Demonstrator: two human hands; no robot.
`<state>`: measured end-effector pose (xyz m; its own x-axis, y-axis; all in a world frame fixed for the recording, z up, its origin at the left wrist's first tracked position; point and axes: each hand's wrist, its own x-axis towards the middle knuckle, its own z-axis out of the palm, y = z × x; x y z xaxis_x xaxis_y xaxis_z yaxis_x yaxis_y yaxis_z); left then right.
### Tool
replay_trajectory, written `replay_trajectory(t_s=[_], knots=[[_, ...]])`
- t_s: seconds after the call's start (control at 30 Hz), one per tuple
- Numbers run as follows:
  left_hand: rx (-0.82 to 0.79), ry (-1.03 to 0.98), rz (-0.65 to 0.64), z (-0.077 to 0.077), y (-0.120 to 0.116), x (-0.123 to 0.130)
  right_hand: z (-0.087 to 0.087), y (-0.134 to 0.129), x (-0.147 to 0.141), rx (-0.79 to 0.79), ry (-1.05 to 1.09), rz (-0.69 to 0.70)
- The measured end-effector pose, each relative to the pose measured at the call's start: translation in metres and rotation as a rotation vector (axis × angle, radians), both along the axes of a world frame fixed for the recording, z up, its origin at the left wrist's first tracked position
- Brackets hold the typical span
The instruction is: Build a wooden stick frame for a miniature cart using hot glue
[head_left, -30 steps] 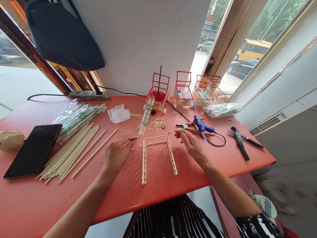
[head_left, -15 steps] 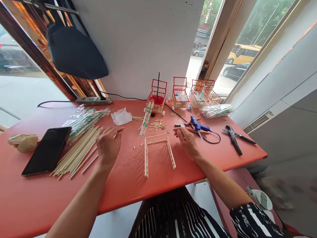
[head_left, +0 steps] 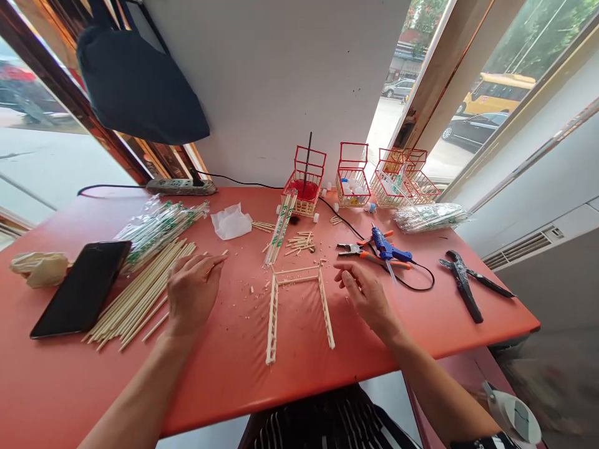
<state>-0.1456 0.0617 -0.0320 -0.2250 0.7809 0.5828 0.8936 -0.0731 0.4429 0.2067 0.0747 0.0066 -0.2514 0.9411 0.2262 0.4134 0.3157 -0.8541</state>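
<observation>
My left hand (head_left: 193, 292) is above the table left of a wooden stick frame, its fingers pinched on a short wooden stick (head_left: 225, 252) whose tip pokes out. My right hand (head_left: 367, 298) hovers to the right of the frame, fingers loosely curled and apart, with nothing visible in them. Between the hands stands the stick frame (head_left: 297, 279), with two ladder-like sides joined by crossbars at the far end. Long wooden sticks (head_left: 140, 293) lie beside my left hand. A blue glue gun (head_left: 390, 246) and orange-handled pliers (head_left: 374, 257) rest beyond my right hand.
Several small stick baskets with red rims (head_left: 353, 181) line the wall. Short cut sticks (head_left: 299, 242) and wrapped chopsticks (head_left: 281, 227) lie mid-table. A phone (head_left: 82, 290) and a power strip (head_left: 180, 186) are left; black-handled cutters (head_left: 463, 287) lie right. A cable (head_left: 423, 274) trails from the glue gun.
The view has shifted a little. My right hand has drawn slightly back toward me, and its fingers have loosened. My left hand still pinches the short stick; the frame stays standing.
</observation>
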Motion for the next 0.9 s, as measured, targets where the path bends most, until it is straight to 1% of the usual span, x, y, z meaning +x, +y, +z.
replay_trajectory(t_s=[0.13,0.23,0.37,0.47,0.6,0.73,0.83,0.9], knots=[[-0.048,0.006,0.036,0.0,-0.002,-0.002,0.002,-0.003,0.002,-0.076,0.017,0.022],[-0.032,0.03,0.055,-0.002,-0.002,-0.004,0.004,-0.006,0.003,-0.137,0.025,0.046],[0.014,0.062,0.106,-0.003,-0.001,-0.004,0.008,-0.007,0.005,-0.151,0.009,0.038],[0.01,0.09,0.107,-0.004,0.0,-0.002,0.013,-0.009,0.008,-0.151,0.029,0.019],[0.033,0.101,0.051,-0.005,0.002,0.006,0.021,-0.014,0.012,-0.077,0.063,0.009],[-0.004,0.141,-0.043,-0.004,0.005,0.018,0.026,-0.017,0.012,0.064,0.024,0.008],[-0.069,0.179,-0.134,0.004,0.012,0.024,0.024,-0.013,0.009,0.121,0.012,-0.033],[-0.11,0.227,-0.183,0.013,0.024,0.024,0.02,-0.008,0.007,0.143,0.005,-0.059]])
